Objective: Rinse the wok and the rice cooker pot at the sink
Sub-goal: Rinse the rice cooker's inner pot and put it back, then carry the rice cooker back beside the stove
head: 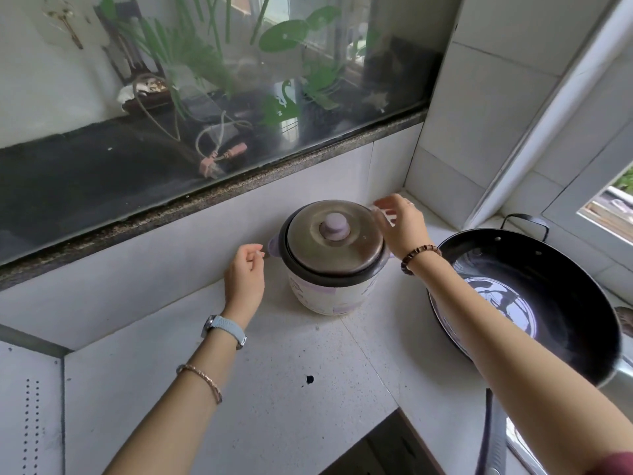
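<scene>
Altogether: one rice cooker (331,265), one wok (534,303), two hands flanking the cooker

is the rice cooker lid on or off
On: the lid sits flat inside the rice cooker rim, with its knob upward.

Brightness: soft, even daylight filled the scene; nothing was dim.
Source: light came from the window (606,207) at the right edge, and probably through the glass pane (102,173) behind the counter (239,389) too.
Shadows: faint and soft-edged, with a thin one around the rice cooker (329,293) base.
Glare: a bright patch lay in the bowl of the wok (548,279); hazy reflections veiled the pane.
Blur: the right hand (399,222) was smeared at its fingertips; the plants (205,46) behind the glass were soft.
Distortion: straight edges bowed toward the frame's corners.
</scene>
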Demonstrator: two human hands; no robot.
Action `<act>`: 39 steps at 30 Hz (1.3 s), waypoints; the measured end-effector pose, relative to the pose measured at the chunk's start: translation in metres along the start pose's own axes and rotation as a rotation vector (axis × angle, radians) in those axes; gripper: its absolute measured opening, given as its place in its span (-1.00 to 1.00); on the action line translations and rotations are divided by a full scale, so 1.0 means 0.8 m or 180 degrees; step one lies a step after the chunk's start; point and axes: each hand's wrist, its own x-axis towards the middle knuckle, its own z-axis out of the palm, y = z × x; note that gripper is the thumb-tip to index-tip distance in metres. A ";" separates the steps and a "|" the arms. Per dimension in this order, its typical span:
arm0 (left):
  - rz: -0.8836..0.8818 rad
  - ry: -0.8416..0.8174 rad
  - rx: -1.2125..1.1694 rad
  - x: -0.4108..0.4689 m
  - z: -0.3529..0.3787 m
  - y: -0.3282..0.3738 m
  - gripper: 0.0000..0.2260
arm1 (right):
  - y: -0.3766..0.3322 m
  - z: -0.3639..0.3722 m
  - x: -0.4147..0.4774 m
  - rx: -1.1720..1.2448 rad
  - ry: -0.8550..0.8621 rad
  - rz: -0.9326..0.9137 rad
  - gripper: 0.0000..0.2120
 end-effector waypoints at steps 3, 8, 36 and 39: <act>-0.0351 -0.0142 0.0148 0.031 0.013 -0.006 -0.81 | 0.032 -0.012 -0.001 0.0042 0.0220 0.0529 -0.82; -0.0502 -0.0236 0.0267 0.053 0.036 -0.012 -0.70 | 0.078 -0.006 -0.011 -0.0024 -0.0004 0.1588 -0.67; -0.0570 -0.0287 -0.0206 0.062 0.062 -0.034 -0.42 | 0.104 0.036 -0.016 -0.0300 -0.0511 0.1170 -0.36; -0.0502 -0.0180 -0.0228 0.048 0.051 -0.022 -0.40 | 0.098 0.027 -0.026 -0.0192 -0.0440 0.1104 -0.33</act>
